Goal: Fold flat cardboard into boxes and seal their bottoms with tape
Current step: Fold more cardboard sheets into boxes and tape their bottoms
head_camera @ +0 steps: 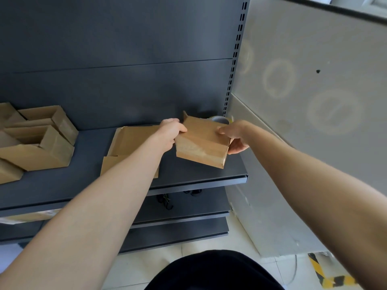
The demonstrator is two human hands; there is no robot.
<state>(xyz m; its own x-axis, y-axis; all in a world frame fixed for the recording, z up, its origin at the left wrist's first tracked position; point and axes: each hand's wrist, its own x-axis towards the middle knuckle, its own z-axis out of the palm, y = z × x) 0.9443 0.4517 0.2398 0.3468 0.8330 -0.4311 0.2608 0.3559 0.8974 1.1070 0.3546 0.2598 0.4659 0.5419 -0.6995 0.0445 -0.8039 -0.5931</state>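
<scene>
head view. a small cardboard box (pixel 201 143) is held over the right end of the dark shelf (pixel 188 178), tilted, with one broad face turned toward the camera. its left edge is gripped by the left hand (pixel 170 133), fingers curled round the cardboard. its right edge is pinched by the right hand (pixel 235 139), thumb on top, fingers underneath. a tape roll (pixel 218 120) is partly hidden just behind the box, at the back of the shelf. a stack of flat cardboard (pixel 129 141) lies on the shelf, partly covered by the left forearm. several folded boxes (pixel 44 147), open side up, are grouped at the shelf's left end, well apart from the held box.
</scene>
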